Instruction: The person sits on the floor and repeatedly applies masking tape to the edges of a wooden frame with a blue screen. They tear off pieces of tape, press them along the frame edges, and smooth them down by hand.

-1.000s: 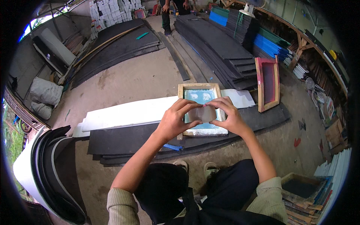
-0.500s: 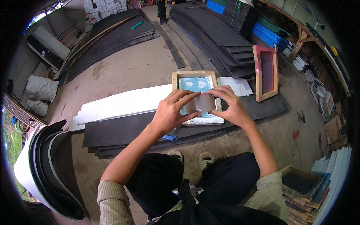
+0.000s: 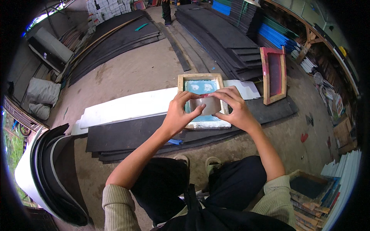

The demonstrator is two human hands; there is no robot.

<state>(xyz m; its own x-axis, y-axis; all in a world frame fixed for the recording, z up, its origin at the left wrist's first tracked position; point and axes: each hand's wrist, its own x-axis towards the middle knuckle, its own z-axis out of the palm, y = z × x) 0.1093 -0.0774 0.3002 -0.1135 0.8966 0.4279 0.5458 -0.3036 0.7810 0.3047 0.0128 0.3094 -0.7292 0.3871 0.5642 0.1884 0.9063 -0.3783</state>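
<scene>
Both my hands grip what looks like a wide roll of translucent tape [image 3: 210, 107], with a reddish patch at its upper edge. My left hand [image 3: 179, 109] pinches it from the left, thumb on its near face. From the right my right hand [image 3: 236, 107] holds it with bent fingers and thumb. Below the roll lies a screen-printing frame [image 3: 181, 81] of wood with blue-green mesh [image 3: 194, 86] and two pale shapes on it. The roll and my hands hide the middle of the mesh. White smears cover the frame's near edge.
White sheets [image 3: 131, 107] and black sheets [image 3: 123, 133] lie under the frame. A red-edged frame [image 3: 274, 75] leans upright at the right. Stacks of black sheets [image 3: 216, 34] stand farther back, where a person's legs [image 3: 166, 13] show. A curled sheet roll [image 3: 48, 181] is at left.
My left thumb has risen from the roll's lower edge onto its near face. The roll has tilted slightly, while my right hand has barely moved.
</scene>
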